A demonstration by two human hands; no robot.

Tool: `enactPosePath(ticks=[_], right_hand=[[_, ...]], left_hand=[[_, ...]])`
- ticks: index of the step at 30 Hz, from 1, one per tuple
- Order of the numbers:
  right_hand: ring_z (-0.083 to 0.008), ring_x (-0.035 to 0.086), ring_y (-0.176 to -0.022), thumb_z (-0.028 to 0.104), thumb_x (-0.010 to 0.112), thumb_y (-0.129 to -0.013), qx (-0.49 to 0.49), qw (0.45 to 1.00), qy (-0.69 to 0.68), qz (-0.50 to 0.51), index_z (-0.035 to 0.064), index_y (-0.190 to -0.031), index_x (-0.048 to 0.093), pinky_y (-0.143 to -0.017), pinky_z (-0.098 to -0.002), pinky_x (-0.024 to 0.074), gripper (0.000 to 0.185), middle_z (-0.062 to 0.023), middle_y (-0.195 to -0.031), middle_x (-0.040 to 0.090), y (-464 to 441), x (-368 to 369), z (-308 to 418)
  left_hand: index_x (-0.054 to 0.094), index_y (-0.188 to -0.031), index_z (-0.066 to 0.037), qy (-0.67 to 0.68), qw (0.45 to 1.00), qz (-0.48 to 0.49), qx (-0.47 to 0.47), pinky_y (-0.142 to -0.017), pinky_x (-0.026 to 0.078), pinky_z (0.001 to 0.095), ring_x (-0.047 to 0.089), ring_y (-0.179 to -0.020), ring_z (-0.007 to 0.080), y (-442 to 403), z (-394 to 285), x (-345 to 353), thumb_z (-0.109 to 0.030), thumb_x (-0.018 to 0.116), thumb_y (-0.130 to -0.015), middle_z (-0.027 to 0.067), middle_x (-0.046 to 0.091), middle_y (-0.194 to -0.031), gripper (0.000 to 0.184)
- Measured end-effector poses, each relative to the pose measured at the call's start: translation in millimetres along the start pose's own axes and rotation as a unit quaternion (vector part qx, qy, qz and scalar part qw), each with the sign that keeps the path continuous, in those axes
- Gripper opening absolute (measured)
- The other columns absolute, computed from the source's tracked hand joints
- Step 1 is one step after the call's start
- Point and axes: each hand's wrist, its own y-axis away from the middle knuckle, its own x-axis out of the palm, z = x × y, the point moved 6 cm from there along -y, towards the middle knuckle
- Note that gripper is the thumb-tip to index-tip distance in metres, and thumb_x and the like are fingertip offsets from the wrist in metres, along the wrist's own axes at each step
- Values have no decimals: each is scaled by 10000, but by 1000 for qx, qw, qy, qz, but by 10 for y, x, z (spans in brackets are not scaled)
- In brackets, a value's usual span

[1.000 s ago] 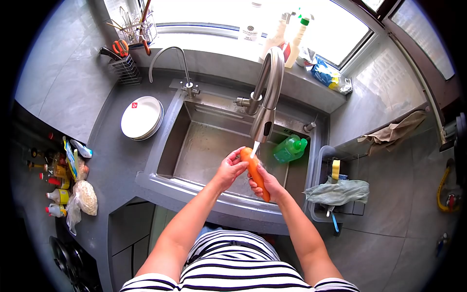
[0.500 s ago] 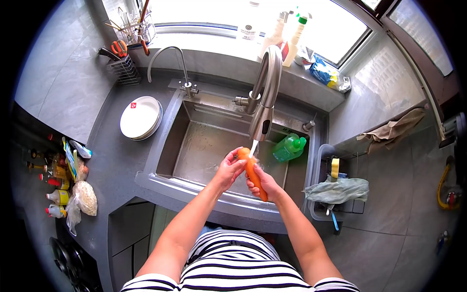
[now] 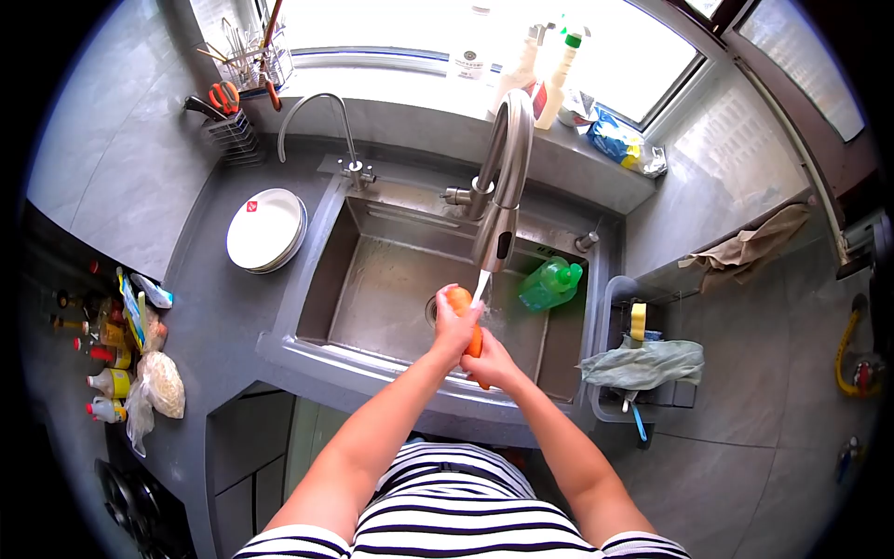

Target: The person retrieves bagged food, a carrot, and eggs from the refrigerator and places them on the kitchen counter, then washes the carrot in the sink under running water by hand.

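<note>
An orange carrot (image 3: 459,298) is held in both hands over the sink (image 3: 391,279), under running water from the tall faucet (image 3: 496,224). My left hand (image 3: 454,326) is wrapped over the carrot's upper part, right where the stream lands. Lower down, my right hand (image 3: 492,361) grips the carrot near its narrow end, and the fingers hide part of it. Inside the sink's right side, a green soap bottle (image 3: 549,285) leans by the wall.
White plates (image 3: 267,230) are stacked on the counter left of the sink. A smaller curved tap (image 3: 352,168) stands behind. To the right hangs a plastic caddy (image 3: 610,326) with a yellow sponge (image 3: 638,320) and a grey cloth (image 3: 643,363). Spray bottles (image 3: 557,79) line the windowsill.
My left hand has moved from pinching the carrot's upper end to wrapping over it. My right hand has shifted slightly left and down along the carrot, covering more of its lower end.
</note>
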Motion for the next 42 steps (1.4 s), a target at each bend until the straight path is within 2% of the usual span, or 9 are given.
enactPosePath(ticks=[4,8,12,18,24,28,32,38,42], right_hand=[[-176,585,-585,58,656,-729,-196,931,202,-234,31,-1022,462,-520,-315,499,352,-13,-681,547,-12,-55,-55],[-65,417,-452,48,660,-787,1,971,-229,68,56,-1040,476,-391,-199,322,313,17,-671,477,35,-32,-88],[-20,301,-425,74,582,-865,121,775,-560,268,83,-1027,479,-361,-166,263,193,49,-628,382,137,36,-26],[-70,407,-444,129,661,-786,67,988,-108,89,64,-1052,475,-379,-228,348,331,28,-628,454,-131,-148,23],[-478,613,-884,150,640,-781,-52,936,328,-121,-38,-1140,398,-749,-508,498,472,-301,-913,634,-288,-201,193],[-358,665,-716,154,674,-786,-196,949,210,-131,-12,-1084,410,-613,-430,516,431,-230,-845,641,-359,-102,7],[-121,478,-479,65,628,-812,-40,991,-104,80,28,-1022,434,-416,-257,383,288,-29,-675,500,-234,-8,-4],[-23,324,-446,147,560,-889,122,738,-570,340,54,-968,489,-377,-182,291,140,26,-658,430,-127,146,-205],[-36,391,-474,197,575,-913,83,923,-347,146,52,-1045,536,-383,-178,296,200,10,-723,528,-153,47,-108]], left_hand=[[473,-1135,-114,166,977,-14,-134,-586,514,289,568,-658,146,-28,-79,164,-192,687,-865,48,572,-824,353],[543,-983,-106,349,903,97,-231,-587,534,291,580,-634,159,-124,69,228,-281,664,-872,50,579,-766,239],[552,-898,-116,483,828,169,-229,-626,538,301,579,-638,165,-63,-207,263,-306,635,-878,33,561,-728,208],[519,-910,-129,377,886,57,-263,-526,497,322,580,-651,202,-257,126,172,-324,669,-866,56,556,-769,250],[335,-1178,-116,98,982,-164,9,-545,510,304,566,-721,159,-233,486,49,-96,717,-833,83,526,-988,516],[467,-1031,-95,183,976,-53,-108,-578,486,284,548,-696,122,-149,325,68,-82,785,-766,22,532,-834,414],[525,-961,-106,229,950,47,-204,-602,497,275,563,-669,122,-88,156,-19,-332,760,-803,14,547,-758,362],[431,-1298,-12,300,896,268,-187,-921,484,339,568,-1098,206,57,-41,-143,-296,585,-942,141,544,-1263,481],[387,-1340,-3,315,878,313,-178,-1076,372,368,480,-1235,223,144,-284,-219,-135,571,-933,141,479,-1344,465]])
